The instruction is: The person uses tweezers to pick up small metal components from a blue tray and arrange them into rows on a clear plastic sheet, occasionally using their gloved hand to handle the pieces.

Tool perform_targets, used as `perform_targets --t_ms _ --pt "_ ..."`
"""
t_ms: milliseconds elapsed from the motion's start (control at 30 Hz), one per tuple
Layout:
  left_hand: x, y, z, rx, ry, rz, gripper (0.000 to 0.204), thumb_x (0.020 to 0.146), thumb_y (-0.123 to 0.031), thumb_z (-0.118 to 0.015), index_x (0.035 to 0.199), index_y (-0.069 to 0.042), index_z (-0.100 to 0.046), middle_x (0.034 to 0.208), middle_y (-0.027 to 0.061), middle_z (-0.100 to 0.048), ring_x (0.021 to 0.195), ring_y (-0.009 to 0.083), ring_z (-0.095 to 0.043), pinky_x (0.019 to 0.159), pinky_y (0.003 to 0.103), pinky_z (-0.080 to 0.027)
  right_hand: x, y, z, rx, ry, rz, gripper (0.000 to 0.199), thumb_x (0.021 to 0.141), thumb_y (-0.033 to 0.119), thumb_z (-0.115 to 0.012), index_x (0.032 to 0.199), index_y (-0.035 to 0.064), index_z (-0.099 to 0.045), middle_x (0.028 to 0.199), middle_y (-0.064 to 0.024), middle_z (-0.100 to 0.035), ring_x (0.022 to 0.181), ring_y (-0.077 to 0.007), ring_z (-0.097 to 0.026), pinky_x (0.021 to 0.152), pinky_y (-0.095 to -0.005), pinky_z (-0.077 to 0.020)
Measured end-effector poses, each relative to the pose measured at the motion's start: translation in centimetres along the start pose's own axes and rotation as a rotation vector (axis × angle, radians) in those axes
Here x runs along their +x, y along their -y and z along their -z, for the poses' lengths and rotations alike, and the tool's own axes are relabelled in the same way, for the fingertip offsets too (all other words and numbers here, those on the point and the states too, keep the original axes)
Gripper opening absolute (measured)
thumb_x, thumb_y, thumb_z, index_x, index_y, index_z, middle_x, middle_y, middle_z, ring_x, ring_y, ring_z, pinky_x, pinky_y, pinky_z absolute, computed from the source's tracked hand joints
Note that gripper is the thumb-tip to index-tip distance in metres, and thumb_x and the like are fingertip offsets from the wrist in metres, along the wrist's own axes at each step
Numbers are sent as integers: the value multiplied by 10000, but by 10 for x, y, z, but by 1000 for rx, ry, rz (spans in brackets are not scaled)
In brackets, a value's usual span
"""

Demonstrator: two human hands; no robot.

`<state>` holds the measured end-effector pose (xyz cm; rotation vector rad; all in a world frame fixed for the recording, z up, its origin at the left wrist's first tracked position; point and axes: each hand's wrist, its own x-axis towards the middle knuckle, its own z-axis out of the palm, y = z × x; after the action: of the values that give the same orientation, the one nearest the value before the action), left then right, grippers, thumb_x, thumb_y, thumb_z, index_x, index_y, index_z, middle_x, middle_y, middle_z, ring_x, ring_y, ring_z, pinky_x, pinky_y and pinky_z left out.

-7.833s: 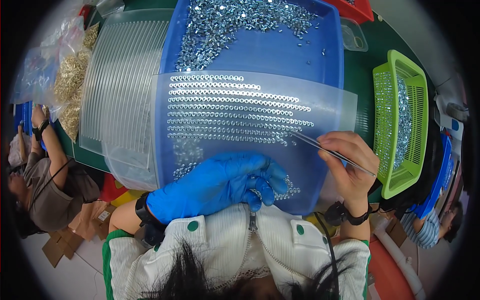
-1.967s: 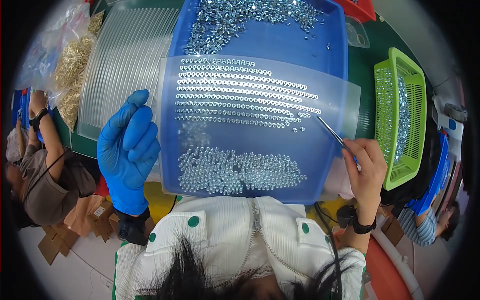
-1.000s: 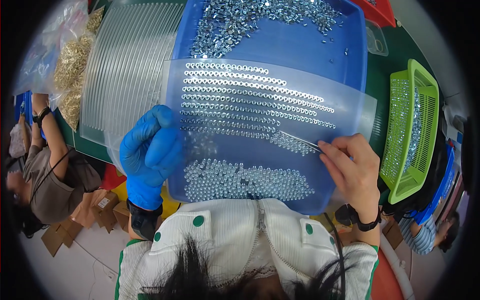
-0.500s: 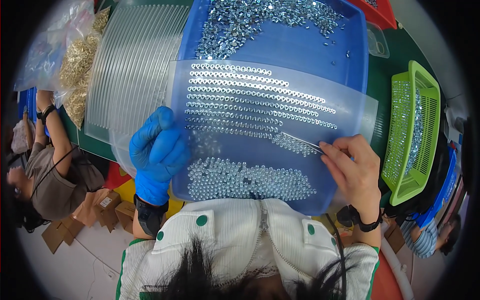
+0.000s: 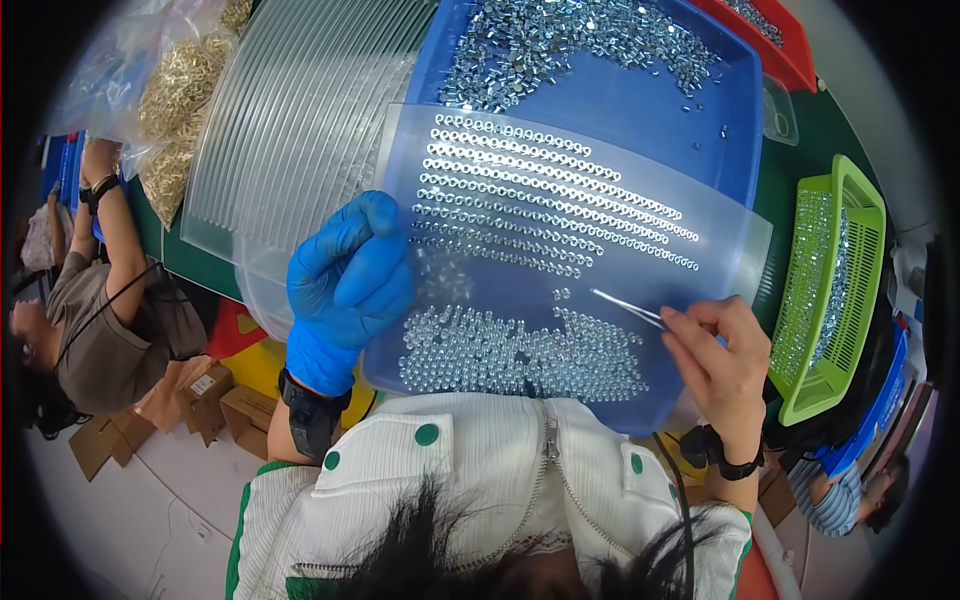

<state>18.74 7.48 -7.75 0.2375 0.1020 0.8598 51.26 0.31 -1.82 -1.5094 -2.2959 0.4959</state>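
My gloved left hand (image 5: 350,275) is curled closed at the left edge of a translucent plastic sheet (image 5: 620,180), gripping it there; its thumb is partly hidden. Rows of small clear round beads (image 5: 540,190) run across the sheet's upper part. A dense patch of loose beads (image 5: 520,350) spreads near its front edge, with a few strays just above. In my bare right hand (image 5: 722,365) are pinched thin metal tweezers (image 5: 628,306). Their tips point left, over the gap between the rows and the loose patch, with no bead visible between them.
Under the sheet is a blue tray (image 5: 748,110) with many shiny small pieces at its far end. Ribbed clear panels (image 5: 290,120) and bagged gold-coloured pieces (image 5: 180,90) lie left. A green basket (image 5: 858,190) stands right, a red tray (image 5: 800,55) far right. A co-worker (image 5: 110,320) sits left.
The tweezers have drawn away from the lowest row. A cluster of beads near their tips has moved down toward the loose patch, leaving a few strays. The whole view has shifted and tilted slightly.
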Motion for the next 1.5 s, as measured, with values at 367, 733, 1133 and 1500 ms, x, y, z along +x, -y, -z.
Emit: perform_targets --t_ms 367,733,1133,1500 --pt "0 1 1 -44 28 -29 316 932 -159 -361 1154 45 -455 526 15 -384 416 88 -325 397 230 -306 4 -2 2 -72 -31 -45 278 673 -36 -692 942 24 -652 788 -83 -538 638 -209 -523 529 -299 -411" --pt "0 2 0 -52 5 -44 324 922 -155 -375 1153 54 -465 523 21 -387 412 86 -322 392 228 -306 27 2 -8 -76 6 19 276 681 -32 -690 948 29 -650 791 -79 -545 642 -206 -535 525 -300 -422" --pt "-2 0 2 -49 -1 -47 332 924 -162 -372 1164 50 -460 529 14 -393 409 84 -321 384 222 -302 37 8 -17 -38 74 93 304 663 -9 -708 954 64 -658 796 -53 -560 628 -187 -520 507 -287 -425" --pt "-2 1 2 -94 -7 -45 329 928 -150 -361 1169 53 -456 533 24 -391 422 87 -331 393 222 -304 35 15 -15 -25 102 139 310 640 0 -721 933 88 -673 787 -38 -562 615 -175 -500 502 -284 -419"
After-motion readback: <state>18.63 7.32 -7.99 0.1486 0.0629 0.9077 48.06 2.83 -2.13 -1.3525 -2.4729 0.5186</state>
